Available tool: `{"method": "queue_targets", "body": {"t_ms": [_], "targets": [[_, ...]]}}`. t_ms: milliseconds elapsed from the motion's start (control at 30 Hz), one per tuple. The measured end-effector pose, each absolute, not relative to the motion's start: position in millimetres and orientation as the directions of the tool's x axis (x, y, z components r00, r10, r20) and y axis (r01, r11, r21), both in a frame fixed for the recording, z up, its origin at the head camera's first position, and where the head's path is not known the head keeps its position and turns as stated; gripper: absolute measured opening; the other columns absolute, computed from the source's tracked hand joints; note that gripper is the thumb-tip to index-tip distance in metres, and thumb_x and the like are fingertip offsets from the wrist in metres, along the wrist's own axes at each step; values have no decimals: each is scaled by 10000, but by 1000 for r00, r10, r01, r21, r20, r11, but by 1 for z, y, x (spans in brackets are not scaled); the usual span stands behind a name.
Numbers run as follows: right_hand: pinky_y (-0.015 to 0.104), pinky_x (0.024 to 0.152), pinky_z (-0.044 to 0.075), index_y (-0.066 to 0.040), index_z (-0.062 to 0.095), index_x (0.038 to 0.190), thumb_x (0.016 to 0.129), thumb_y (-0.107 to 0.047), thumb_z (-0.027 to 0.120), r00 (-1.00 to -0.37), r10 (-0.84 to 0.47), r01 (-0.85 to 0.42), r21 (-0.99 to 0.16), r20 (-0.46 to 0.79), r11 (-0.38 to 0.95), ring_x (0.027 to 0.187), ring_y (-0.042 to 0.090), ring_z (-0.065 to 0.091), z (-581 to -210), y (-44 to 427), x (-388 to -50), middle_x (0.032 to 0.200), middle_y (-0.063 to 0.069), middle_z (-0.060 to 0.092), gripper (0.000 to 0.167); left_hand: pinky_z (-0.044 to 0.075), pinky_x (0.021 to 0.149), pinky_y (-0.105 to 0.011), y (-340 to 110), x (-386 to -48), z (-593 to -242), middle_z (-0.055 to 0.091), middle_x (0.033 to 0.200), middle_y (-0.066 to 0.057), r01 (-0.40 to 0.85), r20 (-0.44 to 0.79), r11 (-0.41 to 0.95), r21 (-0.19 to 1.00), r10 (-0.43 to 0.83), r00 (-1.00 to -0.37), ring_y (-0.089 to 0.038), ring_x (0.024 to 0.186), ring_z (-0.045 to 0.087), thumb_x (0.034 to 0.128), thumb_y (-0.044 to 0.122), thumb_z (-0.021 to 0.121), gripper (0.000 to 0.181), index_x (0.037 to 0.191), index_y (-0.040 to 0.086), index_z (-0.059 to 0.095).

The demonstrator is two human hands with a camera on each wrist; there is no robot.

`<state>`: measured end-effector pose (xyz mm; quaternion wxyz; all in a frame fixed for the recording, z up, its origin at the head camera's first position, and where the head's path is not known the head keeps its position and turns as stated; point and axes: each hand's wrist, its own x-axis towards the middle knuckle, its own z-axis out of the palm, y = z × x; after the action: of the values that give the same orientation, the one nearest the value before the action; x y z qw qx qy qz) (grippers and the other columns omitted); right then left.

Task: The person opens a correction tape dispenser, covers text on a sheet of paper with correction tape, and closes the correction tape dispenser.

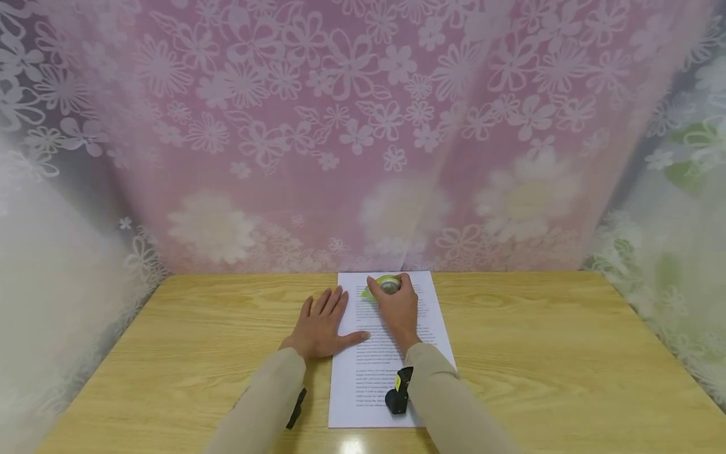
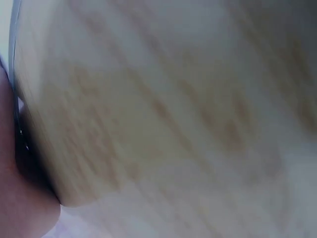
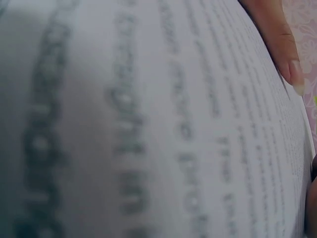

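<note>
A printed white sheet [image 1: 374,391] lies on the wooden table, its far end at the back edge. Near the top of its text, my right hand [image 1: 399,312] pinches a round green and clear dispenser [image 1: 389,287] between thumb and fingers. My left hand [image 1: 323,325] lies flat with fingers spread, across the sheet's left edge, thumb on the paper. In the right wrist view, lines of print on the sheet [image 3: 153,119] fill most of the picture, with a fingertip [image 3: 294,74] at upper right. The left wrist view shows blurred wood grain and part of a hand [image 2: 27,208].
The wooden table [image 1: 539,353] reaches out on both sides of the sheet. A pink flowered curtain [image 1: 351,139] hangs behind its back edge, with pale flowered sheeting at left and right. Black wrist devices sit at both sleeves, the right one [image 1: 399,394] above the paper.
</note>
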<state>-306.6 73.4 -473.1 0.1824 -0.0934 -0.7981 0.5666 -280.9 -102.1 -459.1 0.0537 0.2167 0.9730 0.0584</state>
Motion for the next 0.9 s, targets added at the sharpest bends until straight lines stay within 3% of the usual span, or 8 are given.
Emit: {"method": "queue_targets", "body": {"t_ms": [267,533,900], "targets": [[366,716,455,-105,513,1084,797,-570,695,-925,356,21,-922,129,387,808,233,587,-470,70,-307,924,82,618,577,45,1111,-554,-101,-281,-462,87,1595,-37,409,-71,905,117,418,-906,-266,1445,66,783,836,373,1046,1550,165,139],[448,793,424,-83,469,1271,828,-560,640,-902,432,195,-902,-10,386,951,314,576,-466,72,-307,1073,128,607,673,48,1094,-596,-94,-277,-466,82,1596,-31,402,-92,909,106,412,-907,-271,1446,56,754,862,370,1071,1552,189,134],[422,761,445,-111,483,1140,801,-555,686,-928,348,47,-888,130,457,894,276,604,-470,64,-308,1010,109,638,594,29,1093,-595,-100,-282,-456,99,1593,-27,373,-96,917,139,388,-917,-272,1445,61,771,843,382,1052,1551,180,140]]}}
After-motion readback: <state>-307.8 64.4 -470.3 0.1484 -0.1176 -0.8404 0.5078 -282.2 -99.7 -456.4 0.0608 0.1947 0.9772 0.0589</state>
